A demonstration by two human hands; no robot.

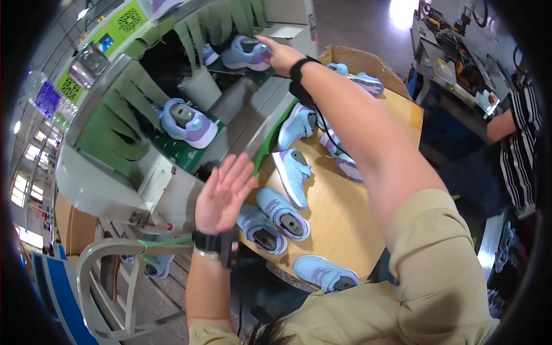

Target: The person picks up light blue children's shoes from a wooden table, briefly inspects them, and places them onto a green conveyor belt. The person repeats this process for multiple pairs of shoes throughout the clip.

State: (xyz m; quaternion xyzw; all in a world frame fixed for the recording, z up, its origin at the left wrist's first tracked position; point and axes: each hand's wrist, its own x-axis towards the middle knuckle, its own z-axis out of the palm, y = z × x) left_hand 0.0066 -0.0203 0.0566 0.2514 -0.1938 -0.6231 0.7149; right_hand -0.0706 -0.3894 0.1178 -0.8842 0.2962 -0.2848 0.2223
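My right hand (281,56) reaches far forward, its fingers closed round the end of a light-blue and lilac sneaker (244,56) inside the machine's farther opening. Part of another shoe (210,54) shows just left of it. My left hand (223,194) is raised palm up in front of the machine, fingers stretched out and nothing in them. Beyond it, a sneaker (187,123) lies on a green slatted conveyor (179,150) under the nearer curtain of strips (123,115). The right thumb is mostly hidden.
Several light-blue sneakers (292,175) lie across a wooden tabletop (345,230), with a cardboard box (368,63) at its far end. A metal rail frame (92,276) stands at lower left. On the right, a person in a striped top (517,149) is beside a workbench (440,63).
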